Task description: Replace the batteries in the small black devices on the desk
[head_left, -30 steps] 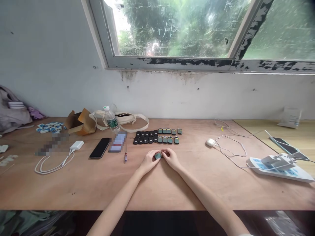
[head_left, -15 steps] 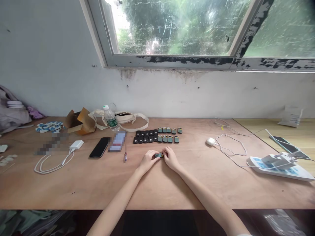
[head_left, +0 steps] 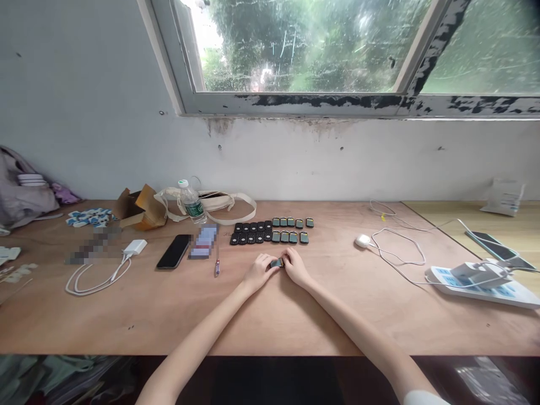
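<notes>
Between both hands, just above the bare wood near the middle of the table, is a small dark screen module [head_left: 277, 262] with a greyish face and a yellowish end. My left hand [head_left: 257, 273] pinches its left end. The fingers of my right hand [head_left: 296, 268] close on its right end and hide part of it. Beyond the hands lie two rows of similar screen modules [head_left: 289, 237], faces up. To their left are two rows of black oval-cornered pieces [head_left: 253, 238], each with a light mark. A small screwdriver [head_left: 217, 268] rests left of my left hand.
A black phone [head_left: 173, 252], a blurred-out phone-like item [head_left: 203, 242] and a white charger [head_left: 135, 247] with cable lie left. Behind stand a water bottle [head_left: 194, 207], a cream strap bag [head_left: 244, 209] and an open cardboard box [head_left: 145, 211]. A power strip [head_left: 502, 295] with cords is right.
Both hands stay on the screen module, which now tilts a little more, its right end higher. The whole view has shifted slightly; nothing else on the table has moved.
</notes>
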Action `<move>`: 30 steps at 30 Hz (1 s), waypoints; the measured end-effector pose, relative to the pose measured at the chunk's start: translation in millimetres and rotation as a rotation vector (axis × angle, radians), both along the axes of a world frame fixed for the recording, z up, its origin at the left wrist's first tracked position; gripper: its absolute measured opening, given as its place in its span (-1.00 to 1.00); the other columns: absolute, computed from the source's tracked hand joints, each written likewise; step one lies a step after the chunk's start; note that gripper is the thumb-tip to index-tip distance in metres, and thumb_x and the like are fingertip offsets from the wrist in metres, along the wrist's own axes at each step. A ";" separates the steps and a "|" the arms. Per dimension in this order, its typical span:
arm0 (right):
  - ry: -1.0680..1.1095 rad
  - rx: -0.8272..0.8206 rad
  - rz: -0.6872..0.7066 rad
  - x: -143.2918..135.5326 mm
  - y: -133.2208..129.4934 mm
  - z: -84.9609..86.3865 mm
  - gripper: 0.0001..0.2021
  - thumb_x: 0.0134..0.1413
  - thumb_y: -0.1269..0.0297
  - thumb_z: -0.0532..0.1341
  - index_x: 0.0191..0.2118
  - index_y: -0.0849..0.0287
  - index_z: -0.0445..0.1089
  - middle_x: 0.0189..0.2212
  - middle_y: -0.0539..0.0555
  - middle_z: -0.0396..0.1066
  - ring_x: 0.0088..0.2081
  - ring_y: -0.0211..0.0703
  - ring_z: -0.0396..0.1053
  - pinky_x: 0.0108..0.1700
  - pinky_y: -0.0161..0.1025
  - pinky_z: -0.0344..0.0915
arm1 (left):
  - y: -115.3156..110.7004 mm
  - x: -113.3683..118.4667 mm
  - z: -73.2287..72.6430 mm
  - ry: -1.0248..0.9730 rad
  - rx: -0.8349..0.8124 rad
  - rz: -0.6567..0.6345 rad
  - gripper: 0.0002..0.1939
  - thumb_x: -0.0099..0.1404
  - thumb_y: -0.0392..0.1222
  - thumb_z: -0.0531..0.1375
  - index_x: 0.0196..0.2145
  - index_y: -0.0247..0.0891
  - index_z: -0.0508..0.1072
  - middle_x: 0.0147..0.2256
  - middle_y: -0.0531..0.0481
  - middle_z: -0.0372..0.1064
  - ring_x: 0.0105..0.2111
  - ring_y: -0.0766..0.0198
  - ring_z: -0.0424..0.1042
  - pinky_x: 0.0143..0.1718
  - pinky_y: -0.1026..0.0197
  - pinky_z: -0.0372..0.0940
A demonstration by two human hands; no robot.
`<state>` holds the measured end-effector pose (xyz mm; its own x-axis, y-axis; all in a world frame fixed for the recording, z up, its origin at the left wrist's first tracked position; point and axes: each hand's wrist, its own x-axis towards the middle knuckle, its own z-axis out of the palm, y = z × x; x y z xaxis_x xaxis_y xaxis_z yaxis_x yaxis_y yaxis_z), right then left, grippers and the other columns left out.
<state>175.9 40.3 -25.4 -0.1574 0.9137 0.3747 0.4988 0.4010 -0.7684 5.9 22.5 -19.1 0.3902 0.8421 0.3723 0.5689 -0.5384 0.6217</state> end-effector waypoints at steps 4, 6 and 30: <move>-0.008 0.005 0.016 2.6 5.3 0.9 -0.84 0.07 0.41 -0.05 -0.50 0.11 0.10 -0.47 0.03 0.23 -0.37 -0.13 0.19 -0.27 -0.21 0.16 | 5.2 0.0 4.6 0.060 0.018 -0.033 -0.78 0.30 -0.08 0.13 -0.15 -0.18 0.43 -0.25 -0.05 0.39 -0.18 0.14 0.33 -0.15 0.13 0.27; -0.015 0.009 0.016 3.3 6.6 1.6 -0.85 0.06 0.40 -0.06 -0.50 0.11 0.10 -0.47 0.03 0.23 -0.37 -0.13 0.19 -0.28 -0.21 0.16 | 7.3 -0.1 6.6 0.078 0.029 -0.041 -0.77 0.29 -0.07 0.13 -0.14 -0.18 0.43 -0.25 -0.05 0.39 -0.19 0.13 0.34 -0.17 0.14 0.28; 0.002 0.019 -0.006 1.9 -5.5 4.9 -0.91 0.06 0.25 0.13 -0.40 0.12 0.27 -0.44 0.01 0.36 -0.39 -0.17 0.28 -0.33 -0.25 0.25 | 12.7 -0.2 -6.9 -0.028 0.050 -0.043 -0.87 0.27 -0.14 0.16 -0.29 -0.20 0.49 -0.25 -0.07 0.42 -0.17 0.15 0.36 -0.10 0.08 0.29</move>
<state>177.8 34.8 -20.5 -0.1510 0.9073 0.3925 0.5001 0.4126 -0.7614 5.7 35.2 -26.1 0.4147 0.8049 0.4244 0.5275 -0.5927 0.6087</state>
